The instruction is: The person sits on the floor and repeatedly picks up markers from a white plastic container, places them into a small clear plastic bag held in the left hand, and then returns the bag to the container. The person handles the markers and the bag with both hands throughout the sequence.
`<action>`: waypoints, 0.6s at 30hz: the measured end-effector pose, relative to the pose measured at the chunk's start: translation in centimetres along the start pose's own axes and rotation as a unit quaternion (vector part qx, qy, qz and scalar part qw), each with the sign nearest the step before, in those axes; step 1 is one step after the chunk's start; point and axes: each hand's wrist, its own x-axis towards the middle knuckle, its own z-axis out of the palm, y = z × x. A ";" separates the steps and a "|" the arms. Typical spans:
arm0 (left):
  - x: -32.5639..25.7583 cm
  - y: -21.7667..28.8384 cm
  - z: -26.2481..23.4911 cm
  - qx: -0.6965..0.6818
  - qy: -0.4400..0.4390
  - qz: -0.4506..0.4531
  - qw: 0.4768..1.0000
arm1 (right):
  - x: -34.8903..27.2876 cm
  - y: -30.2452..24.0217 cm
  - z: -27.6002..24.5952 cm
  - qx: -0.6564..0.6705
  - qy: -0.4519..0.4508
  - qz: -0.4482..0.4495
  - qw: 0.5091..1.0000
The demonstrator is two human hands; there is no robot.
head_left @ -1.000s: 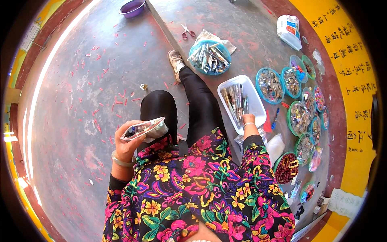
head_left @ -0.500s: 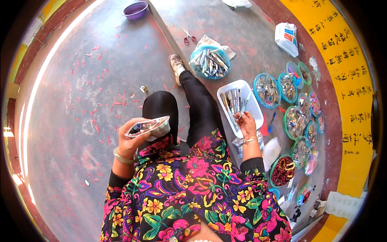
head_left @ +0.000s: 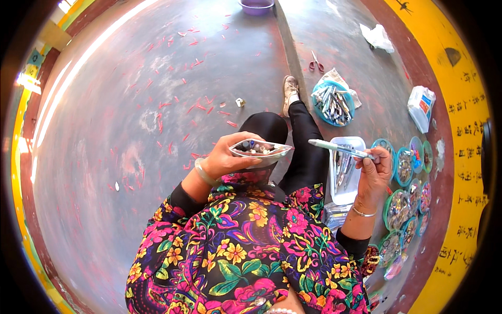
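Note:
My left hand point(head_left: 226, 157) holds a clear plastic pouch point(head_left: 260, 148) open at chest height; several pen-like pieces lie inside it. My right hand point(head_left: 375, 172) grips a white pen with a teal tip point(head_left: 340, 148), held level and pointing left toward the pouch, a short gap apart from it. Below that hand sits a white rectangular tray point(head_left: 349, 168) with several pens in it. I sit on the floor in a flowered top with black-trousered legs stretched forward.
A round blue basket of pens point(head_left: 333, 103) stands past the tray, red scissors point(head_left: 316, 63) beyond it. Several small round bowls of parts point(head_left: 405, 166) line the right side. A white packet point(head_left: 421, 107), a purple basin point(head_left: 256, 5) and red scraps on the grey floor point(head_left: 157, 104).
My right hand has lifted out of the white tray with a pen and carried it up and left toward the pouch. The left hand kept the pouch raised.

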 end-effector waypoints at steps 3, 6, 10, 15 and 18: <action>-0.1 -0.2 -0.2 0.006 -0.009 0.006 1.000 | 1.3 -1.0 2.8 0.015 -0.044 -0.038 0.998; 0.0 0.0 -0.1 -0.012 -0.016 0.000 1.000 | 2.1 -1.5 5.8 -0.007 -0.081 -0.065 0.995; 0.0 -0.1 -0.1 -0.022 -0.019 0.009 1.000 | 2.2 -1.6 8.3 -0.066 -0.121 -0.072 0.988; -0.1 -0.2 -0.1 -0.026 -0.017 0.006 0.999 | 2.4 -2.2 9.6 -0.115 -0.170 -0.090 0.974; 0.0 -0.1 -0.1 -0.053 -0.019 -0.011 0.998 | 3.0 -2.5 9.8 -0.160 -0.219 -0.097 0.958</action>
